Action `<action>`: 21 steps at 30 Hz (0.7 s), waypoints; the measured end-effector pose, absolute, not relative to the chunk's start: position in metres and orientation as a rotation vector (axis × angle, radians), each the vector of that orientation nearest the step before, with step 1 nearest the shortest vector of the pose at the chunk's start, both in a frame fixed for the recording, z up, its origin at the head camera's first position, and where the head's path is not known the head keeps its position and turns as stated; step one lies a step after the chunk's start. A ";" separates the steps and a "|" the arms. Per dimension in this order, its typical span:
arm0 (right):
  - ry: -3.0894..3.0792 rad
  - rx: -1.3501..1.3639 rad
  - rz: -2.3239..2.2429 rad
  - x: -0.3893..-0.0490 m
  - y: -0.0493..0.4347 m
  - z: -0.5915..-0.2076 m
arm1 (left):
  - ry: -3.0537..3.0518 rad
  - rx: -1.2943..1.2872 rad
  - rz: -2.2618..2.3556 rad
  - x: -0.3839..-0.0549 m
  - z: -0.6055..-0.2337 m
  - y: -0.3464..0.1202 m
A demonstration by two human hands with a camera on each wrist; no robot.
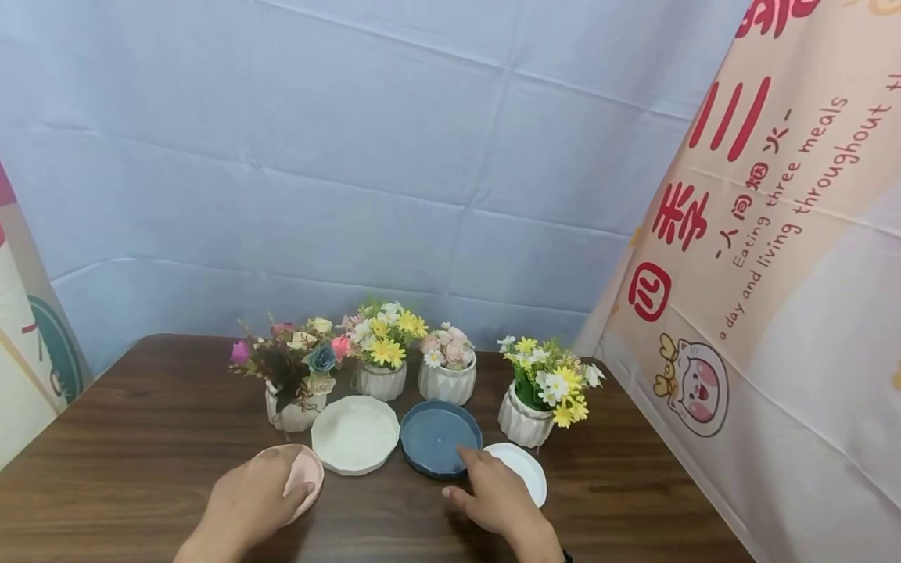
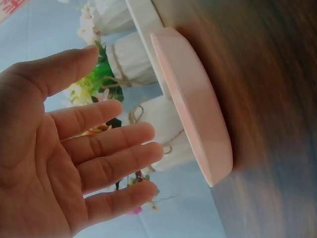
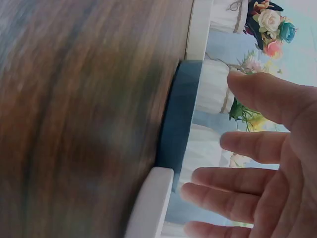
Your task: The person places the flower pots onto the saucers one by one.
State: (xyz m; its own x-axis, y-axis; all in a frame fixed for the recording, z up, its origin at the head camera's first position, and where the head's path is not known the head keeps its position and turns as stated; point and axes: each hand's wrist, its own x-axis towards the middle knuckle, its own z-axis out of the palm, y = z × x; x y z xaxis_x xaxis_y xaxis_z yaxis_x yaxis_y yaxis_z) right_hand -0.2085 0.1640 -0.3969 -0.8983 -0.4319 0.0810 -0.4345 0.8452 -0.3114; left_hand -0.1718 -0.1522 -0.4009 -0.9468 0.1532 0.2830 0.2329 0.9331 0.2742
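Observation:
My left hand (image 1: 252, 493) hovers over a small pink plate (image 1: 306, 478), its fingers extended and holding nothing. In the left wrist view, a gap shows between those fingertips and the pink plate's rim (image 2: 198, 106). My right hand (image 1: 496, 489) is above the table beside a dark blue plate (image 1: 438, 434) and a small white plate (image 1: 524, 469), which it partly hides. Its fingers are spread and bare in the right wrist view, apart from the blue plate's side (image 3: 181, 116). A larger cream plate (image 1: 355, 434) lies between the pink and blue ones.
Behind the plates stand white pots of artificial flowers: mixed roses (image 1: 292, 407) at left, yellow daisies (image 1: 380, 381) and pale pink roses (image 1: 447, 381) in the middle, yellow and white daisies (image 1: 524, 418) at right. A blue cloth (image 1: 352, 172) hangs behind the wooden table (image 1: 619, 500).

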 end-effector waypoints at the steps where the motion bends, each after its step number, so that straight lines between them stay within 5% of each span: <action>1: -3.004 0.723 0.524 -0.209 0.163 -0.397 | -2.843 -0.288 -0.460 -0.173 -0.400 -0.153; 21: -2.947 0.804 0.907 -0.221 0.135 -0.403 | -3.014 -0.120 -0.658 -0.192 -0.392 -0.195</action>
State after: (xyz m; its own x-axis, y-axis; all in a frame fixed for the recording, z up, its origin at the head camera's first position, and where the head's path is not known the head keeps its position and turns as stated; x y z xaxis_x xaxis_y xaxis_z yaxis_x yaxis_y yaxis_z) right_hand -0.2207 0.1354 -0.4033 -0.8716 -0.4793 0.1023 -0.4539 0.7106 -0.5376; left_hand -0.1918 -0.1947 -0.3919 -0.9955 0.0644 0.0694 0.0874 0.9061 0.4139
